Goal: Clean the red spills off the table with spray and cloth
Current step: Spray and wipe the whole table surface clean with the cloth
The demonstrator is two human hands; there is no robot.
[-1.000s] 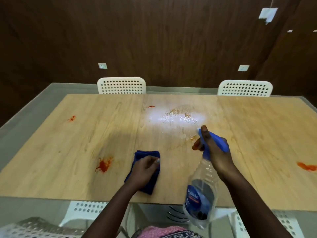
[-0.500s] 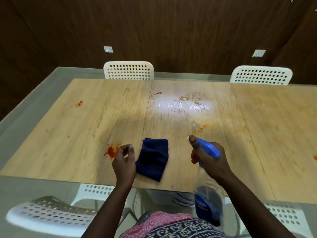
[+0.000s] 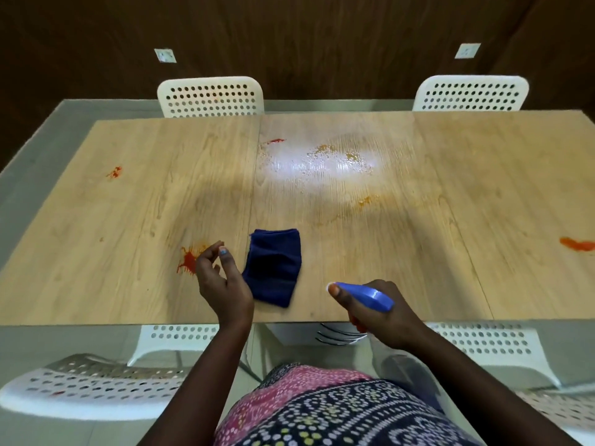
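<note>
- Head view: my right hand [image 3: 383,312] grips the blue trigger head of the spray bottle [image 3: 365,296] at the near edge of the wooden table [image 3: 128,204], nozzle pointing left.
- My left hand [image 3: 222,281] hangs above the table with fingers loosely curled, holding nothing, between the red splat [image 3: 188,260] and the folded navy cloth [image 3: 273,268].
- The cloth lies flat, untouched.
- More red spills sit far left [image 3: 115,172], far centre [image 3: 273,141] and at the right edge [image 3: 578,244]; a wet sprayed patch [image 3: 322,162] glistens mid-table.
</note>
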